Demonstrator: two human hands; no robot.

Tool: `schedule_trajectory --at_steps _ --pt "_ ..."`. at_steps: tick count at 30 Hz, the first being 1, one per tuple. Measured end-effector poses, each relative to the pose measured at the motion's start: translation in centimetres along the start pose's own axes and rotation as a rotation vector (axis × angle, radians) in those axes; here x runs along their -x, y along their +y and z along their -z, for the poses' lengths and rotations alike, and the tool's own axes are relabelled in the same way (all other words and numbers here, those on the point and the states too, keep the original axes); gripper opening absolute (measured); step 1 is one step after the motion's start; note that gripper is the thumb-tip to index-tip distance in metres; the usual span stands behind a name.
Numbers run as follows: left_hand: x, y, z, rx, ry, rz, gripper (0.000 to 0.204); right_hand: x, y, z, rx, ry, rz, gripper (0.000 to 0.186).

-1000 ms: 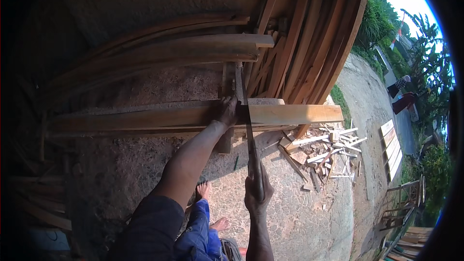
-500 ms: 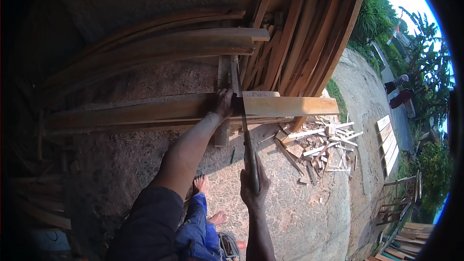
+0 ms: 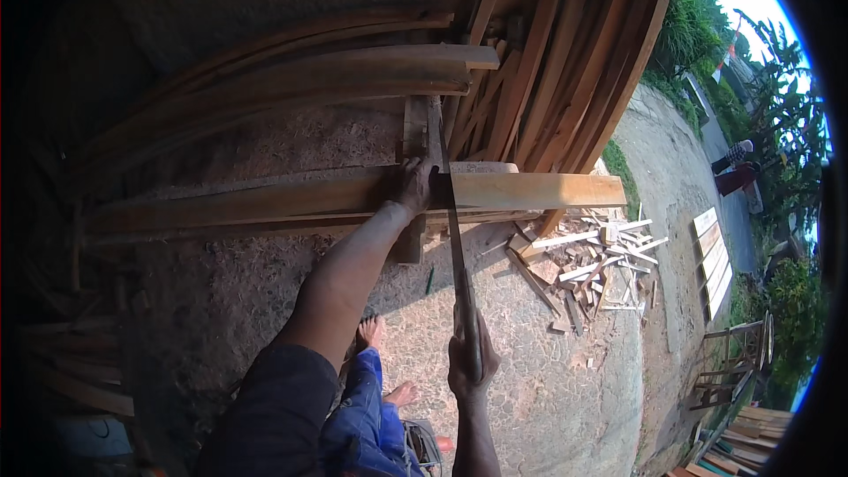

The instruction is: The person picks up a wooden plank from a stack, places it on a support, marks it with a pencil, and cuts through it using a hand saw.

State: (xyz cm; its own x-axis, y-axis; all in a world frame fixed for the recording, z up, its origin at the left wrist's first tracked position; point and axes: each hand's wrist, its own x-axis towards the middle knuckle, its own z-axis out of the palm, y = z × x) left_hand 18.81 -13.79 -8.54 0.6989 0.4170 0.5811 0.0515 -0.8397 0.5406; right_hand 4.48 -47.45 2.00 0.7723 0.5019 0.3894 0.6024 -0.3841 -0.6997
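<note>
Across a wooden support (image 3: 412,243) lies a long wooden plank (image 3: 539,188), its right end lit by the sun. My left hand (image 3: 412,185) grips the plank, fingers over its far edge, just left of a handsaw (image 3: 458,252). In my right hand (image 3: 474,358), nearer to me, is the saw's handle, the fingers closed round it. The saw's blade points away from me and crosses the plank close beside my left hand. How deep the blade sits in the wood I cannot tell.
More long boards (image 3: 291,79) lie beyond the plank, and tall boards (image 3: 565,62) lean behind. A heap of offcuts (image 3: 601,265) lies on the ground at right. My bare feet (image 3: 372,332) are below. Pale panels (image 3: 712,261) and a wooden frame (image 3: 738,358) stand farther right.
My right hand has drawn the saw back toward me, so its handle sits lower. My left hand keeps its grip on the plank. The whole view has shifted slightly.
</note>
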Motion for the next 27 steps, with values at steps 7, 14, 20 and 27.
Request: schedule_trajectory --at_steps 7,14,20,27 --pt "-0.5 1.8 0.0 0.001 0.011 0.031 0.008 9.8 1.9 2.0 0.234 -0.052 -0.019 0.053" --pt "-0.3 1.1 0.3 -0.055 -0.036 0.059 0.005 3.3 2.3 -0.9 -0.08 0.032 -0.105 0.045" --pt "-0.7 1.4 -0.3 0.076 0.015 0.082 0.009 12.5 4.6 0.1 0.095 0.041 -0.019 0.042" --pt "-0.2 1.8 1.1 -0.09 -0.065 0.07 0.005 4.2 5.1 -3.1 -0.02 0.049 0.019 0.046"
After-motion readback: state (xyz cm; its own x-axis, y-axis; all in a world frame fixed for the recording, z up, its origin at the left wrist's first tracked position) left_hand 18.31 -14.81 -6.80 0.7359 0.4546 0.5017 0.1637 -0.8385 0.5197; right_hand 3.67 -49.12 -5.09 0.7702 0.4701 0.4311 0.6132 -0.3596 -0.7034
